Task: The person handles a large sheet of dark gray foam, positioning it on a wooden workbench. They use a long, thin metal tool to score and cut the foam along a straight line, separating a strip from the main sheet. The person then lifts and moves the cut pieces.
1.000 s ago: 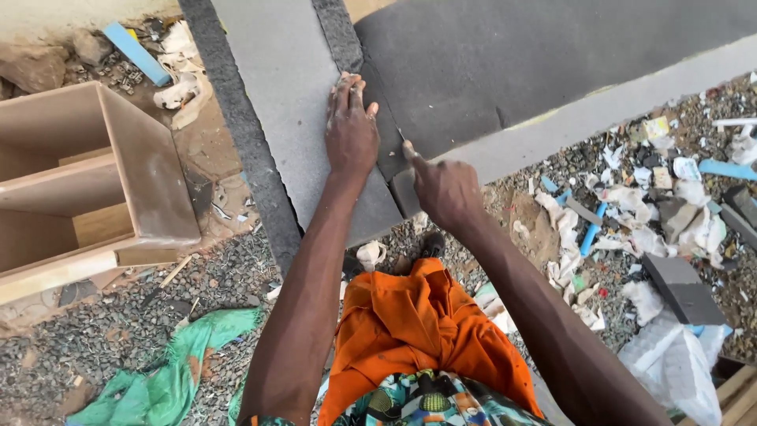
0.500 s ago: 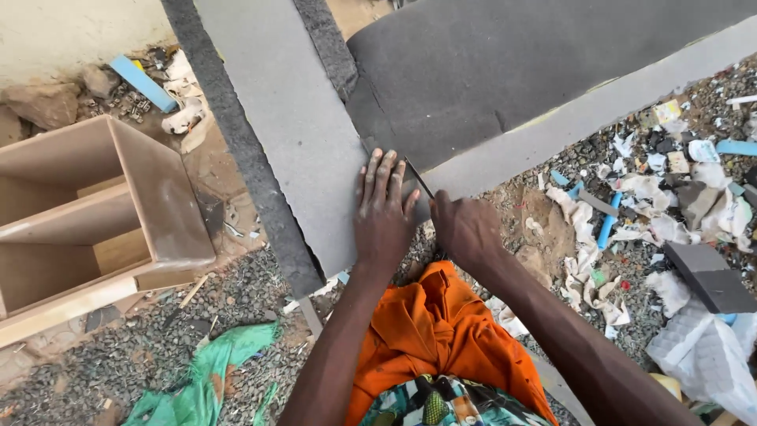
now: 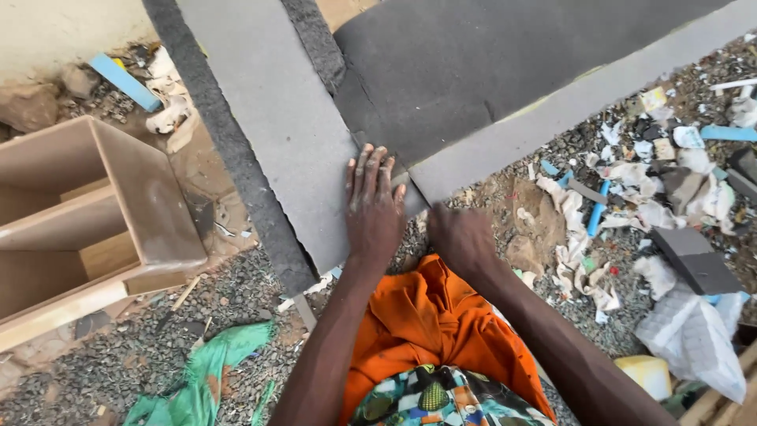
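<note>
My left hand (image 3: 374,207) lies flat, fingers spread, on a light grey foam strip (image 3: 268,134) near its lower end. It holds nothing. A darker grey foam sheet (image 3: 481,71) lies to the right of the strip, and the cut line between them ends by my fingertips. My right hand (image 3: 461,237) is a closed fist just off the foam's near edge, over the gravel. What it grips is hidden and blurred now; a thin blade stuck out of it a second ago. An orange cloth (image 3: 430,331) covers my lap below both hands.
An open wooden cabinet box (image 3: 118,213) lies on its side at the left. Gravel ground holds a green cloth (image 3: 205,379), a blue strip (image 3: 122,79), scattered foam and paper scraps (image 3: 631,177), a dark grey block (image 3: 694,260) and a white bag (image 3: 698,339).
Both hands have drawn back toward me along the cut line. My left hand slid down the strip and flattened; my right hand came off the foam's near edge.
</note>
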